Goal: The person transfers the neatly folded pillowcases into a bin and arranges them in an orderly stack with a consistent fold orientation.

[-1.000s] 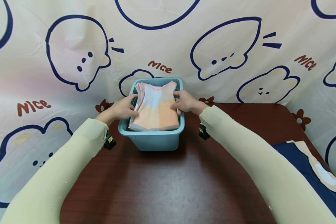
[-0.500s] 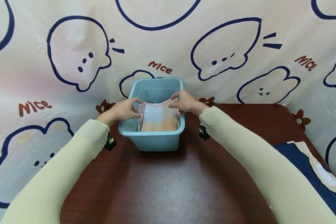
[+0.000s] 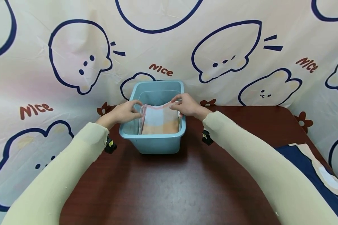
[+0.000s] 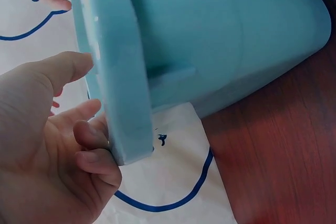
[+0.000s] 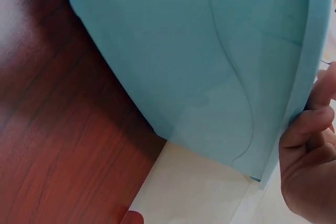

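Note:
A folded garment (image 3: 157, 120) in light blue, beige and orange, with a pink-trimmed curved edge, lies inside a light blue plastic bin (image 3: 157, 144). At the bin's left rim is my left hand (image 3: 125, 112), thumb and index finger apart near the garment's left edge. The left wrist view shows the left hand (image 4: 68, 135) with its other fingers bent beside the rim (image 4: 123, 77). My right hand (image 3: 187, 105) hovers over the right rim, its thumb and index tips apart by the garment's upper right corner. In the right wrist view, the bin's wall hides part of the right hand (image 5: 312, 156).
The bin stands on a dark reddish-brown table (image 3: 169, 187), against a cartoon-printed cloth backdrop (image 3: 163, 47). At the table's right edge lies a navy garment (image 3: 298, 168) with a beige and white piece (image 3: 326, 175) over it.
The garment has gone down into the bin and toward its near side, out of both hands' hold. Both hands stay near the rims, with little movement over the last half second.

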`<action>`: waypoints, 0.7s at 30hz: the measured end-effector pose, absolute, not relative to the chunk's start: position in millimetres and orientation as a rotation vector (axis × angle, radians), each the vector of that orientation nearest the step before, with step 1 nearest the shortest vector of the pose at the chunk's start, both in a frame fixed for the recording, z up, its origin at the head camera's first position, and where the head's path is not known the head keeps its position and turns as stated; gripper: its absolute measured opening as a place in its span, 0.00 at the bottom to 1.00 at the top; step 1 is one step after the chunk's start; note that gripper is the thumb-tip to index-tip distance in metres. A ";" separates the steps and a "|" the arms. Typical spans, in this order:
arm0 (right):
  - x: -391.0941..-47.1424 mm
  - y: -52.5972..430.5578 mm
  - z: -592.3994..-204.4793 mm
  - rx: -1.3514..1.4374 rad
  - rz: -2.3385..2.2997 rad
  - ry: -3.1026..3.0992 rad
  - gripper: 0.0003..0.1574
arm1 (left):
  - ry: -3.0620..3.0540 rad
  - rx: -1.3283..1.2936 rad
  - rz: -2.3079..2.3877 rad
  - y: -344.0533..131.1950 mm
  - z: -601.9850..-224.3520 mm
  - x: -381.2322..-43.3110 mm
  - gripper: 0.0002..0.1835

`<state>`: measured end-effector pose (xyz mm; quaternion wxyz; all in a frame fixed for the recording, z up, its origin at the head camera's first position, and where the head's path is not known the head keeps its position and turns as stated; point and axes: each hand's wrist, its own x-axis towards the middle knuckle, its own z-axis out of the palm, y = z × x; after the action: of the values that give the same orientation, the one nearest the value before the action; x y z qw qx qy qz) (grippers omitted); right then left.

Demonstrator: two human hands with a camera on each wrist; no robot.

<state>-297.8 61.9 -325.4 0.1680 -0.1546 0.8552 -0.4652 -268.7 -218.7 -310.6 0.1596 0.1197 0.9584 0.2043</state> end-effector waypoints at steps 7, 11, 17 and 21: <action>-293.5 67.1 -326.6 -0.526 -1.426 2.415 0.20 | 2.730 0.381 0.658 -220.4 -307.6 -266.6 0.29; -290.4 70.8 -324.6 -0.533 -1.434 2.397 0.19 | 2.673 0.421 0.747 -220.5 -302.5 -265.7 0.27; -287.1 76.7 -322.7 -0.555 -1.433 2.363 0.19 | 2.614 0.391 0.855 -215.9 -292.7 -261.2 0.24; -282.9 82.1 -321.8 -0.562 -1.436 2.351 0.19 | 2.605 0.402 0.940 -208.0 -287.2 -254.1 0.24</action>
<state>-282.9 82.1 -321.8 0.1640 -0.1973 0.8248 -0.5039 -254.1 -208.0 -287.2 0.1710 0.1414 0.9172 0.3309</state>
